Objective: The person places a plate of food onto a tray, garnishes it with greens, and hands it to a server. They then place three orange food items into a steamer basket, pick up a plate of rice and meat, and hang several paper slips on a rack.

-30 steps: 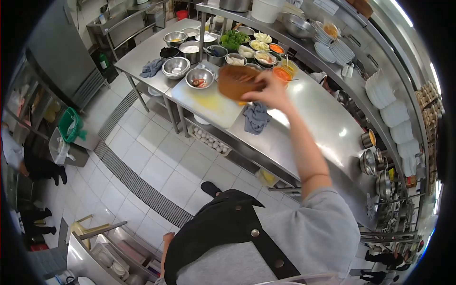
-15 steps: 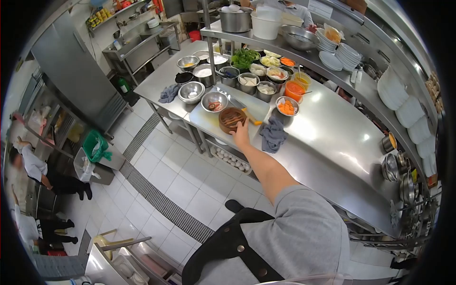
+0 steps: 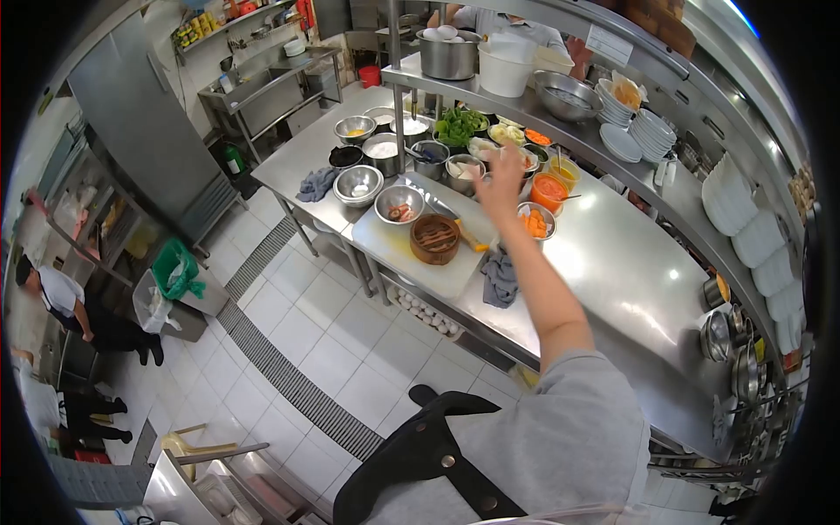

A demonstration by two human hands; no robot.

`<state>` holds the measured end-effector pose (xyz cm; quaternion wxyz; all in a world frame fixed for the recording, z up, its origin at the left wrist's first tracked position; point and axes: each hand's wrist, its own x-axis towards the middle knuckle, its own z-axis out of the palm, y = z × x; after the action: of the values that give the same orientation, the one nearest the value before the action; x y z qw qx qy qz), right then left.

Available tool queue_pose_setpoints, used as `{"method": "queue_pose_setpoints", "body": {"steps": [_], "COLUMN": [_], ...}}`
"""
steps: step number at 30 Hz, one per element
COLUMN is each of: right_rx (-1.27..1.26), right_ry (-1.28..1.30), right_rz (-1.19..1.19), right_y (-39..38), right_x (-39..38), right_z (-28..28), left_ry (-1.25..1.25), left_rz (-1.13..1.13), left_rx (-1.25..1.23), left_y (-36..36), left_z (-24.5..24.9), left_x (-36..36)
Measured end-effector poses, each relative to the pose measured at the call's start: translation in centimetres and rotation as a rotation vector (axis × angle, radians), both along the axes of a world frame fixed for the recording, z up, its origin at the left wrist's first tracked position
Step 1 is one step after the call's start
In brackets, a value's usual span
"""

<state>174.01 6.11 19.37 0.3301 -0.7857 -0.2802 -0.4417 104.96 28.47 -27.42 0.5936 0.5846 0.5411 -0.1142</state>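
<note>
My right hand [image 3: 500, 184] reaches over the cluster of ingredient containers at the back of the counter. Its fingers look spread and somewhat blurred, with nothing visible in them, and it partly covers the bowls below. Nearest to it are a metal tub with pale pieces [image 3: 465, 171] and an orange container of red sauce [image 3: 549, 190]. A round wooden steamer basket [image 3: 435, 239] with brown strips stands on the white cutting board [image 3: 385, 236]. Beside it lies a knife with a yellow handle [image 3: 473, 238]. A metal bowl with reddish pieces [image 3: 400, 206] sits behind. My left hand is out of view.
A grey cloth [image 3: 500, 280] and a bowl of orange chunks [image 3: 535, 222] lie to the right of the board. The overhead shelf [image 3: 525, 101] carries a pot of eggs [image 3: 446, 54] and plates. Two people stand at far left; another is behind the shelf.
My right hand has let go of the steamer basket and moved up and right over the ingredient containers. The basket stays on the board. The view has shifted slightly.
</note>
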Motion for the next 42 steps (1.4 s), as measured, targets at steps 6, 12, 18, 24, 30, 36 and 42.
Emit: {"method": "queue_pose_setpoints", "body": {"steps": [6, 12, 18, 24, 30, 36, 42], "right_rx": [-0.018, -0.622, -0.708, -0.615, -0.652, -0.648, -0.499], "right_ry": [-0.030, 0.504, 0.938, 0.987, 0.497, 0.310, -0.010], "right_rz": [-0.437, -0.610, -0.394, -0.385, -0.338, -0.514, -0.370], "right_y": [-9.6, -15.7, -14.3, -13.9, -13.7, -13.2, -14.1], "right_x": [7.2, 20.3, 19.6, 18.8, 17.1, 16.0, 13.9], "right_z": [18.4, 22.4, 23.3, 24.1, 23.5, 23.0, 22.4], "left_ry": [0.002, -0.005, -0.017, -0.022, -0.010, -0.015, -0.293], "left_rz": [-0.044, -0.079, -0.121, -0.151, -0.163, -0.487, -0.948], "left_rx": [-0.011, -0.016, -0.002, 0.007, 0.044, 0.307, 0.840], "left_y": [-0.4, 0.0, 0.6, 0.8, 0.5, -0.9, -2.7], "left_z": [-0.6, -0.9, -0.7, -0.7, -1.5, -2.2, -1.4], "left_x": [2.9, 6.0, 9.6, 12.1, 9.5, 1.8, 0.1]}}
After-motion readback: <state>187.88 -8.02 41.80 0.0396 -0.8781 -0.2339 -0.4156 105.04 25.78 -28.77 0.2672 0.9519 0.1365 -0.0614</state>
